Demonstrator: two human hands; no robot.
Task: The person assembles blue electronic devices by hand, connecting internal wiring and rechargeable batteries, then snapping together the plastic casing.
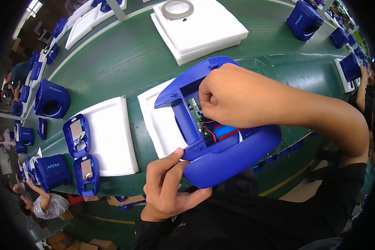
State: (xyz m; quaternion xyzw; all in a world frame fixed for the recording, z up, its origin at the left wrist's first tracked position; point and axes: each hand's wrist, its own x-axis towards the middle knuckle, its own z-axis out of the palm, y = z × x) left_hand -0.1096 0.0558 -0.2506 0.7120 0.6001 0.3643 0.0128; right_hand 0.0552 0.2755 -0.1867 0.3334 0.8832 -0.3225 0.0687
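Note:
A blue plastic housing [233, 160] lies open side up in front of me, tilted, partly over a white foam pad [154, 121]. Inside it are a green circuit board [193, 109], red wires [212, 134] and a blue cylindrical battery [224, 131]. My left hand [168, 187] grips the housing's near left edge, thumb and fingers around the rim. Over the board, my right hand [229, 98] is closed with its fingers curled down into the cavity. Its fingertips and whatever they pinch are hidden behind the knuckles.
Two small blue covers [76, 133] rest on another foam pad [114, 137] to the left. A beige ring [177, 16] tops a foam stack [204, 31] at the back. Blue boxy units [52, 100] stand along the green bench, and people [50, 204] work nearby.

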